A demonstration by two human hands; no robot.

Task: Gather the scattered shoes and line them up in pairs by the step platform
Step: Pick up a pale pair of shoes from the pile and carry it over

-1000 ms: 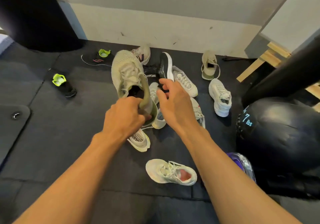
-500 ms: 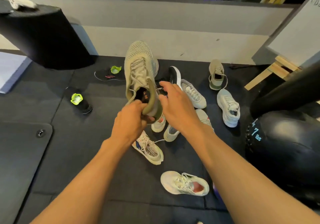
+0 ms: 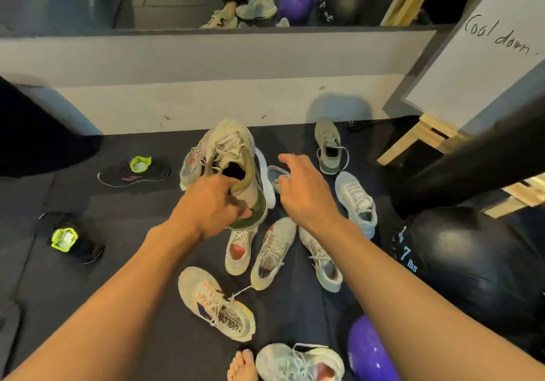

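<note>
My left hand [image 3: 211, 203] grips the heel of a beige knit shoe with an olive collar [image 3: 233, 150], held toe-up above the pile. Its match, the second beige-olive shoe [image 3: 329, 144], lies on the floor at the back right. My right hand [image 3: 306, 193] hovers open over the pile, above a black-and-white shoe standing on edge [image 3: 265, 180]. Several white and cream shoes [image 3: 272, 252] lie scattered below my hands. Two black shoes with neon-green insides lie to the left, one far [image 3: 134, 171], one nearer [image 3: 72, 240].
A black step platform [image 3: 32, 133] stands at the far left against the low white wall [image 3: 206, 97]. A black 7 lb medicine ball [image 3: 460, 265] and a purple ball [image 3: 368, 351] sit at the right. A whiteboard on a wooden stand [image 3: 477, 56] leans at the back right. My bare foot [image 3: 243, 366] shows at the bottom.
My right hand has let go near the held shoe and spread open, moving right. The left hand still holds the beige shoe. The camera tilted up, showing the mirror above the wall.
</note>
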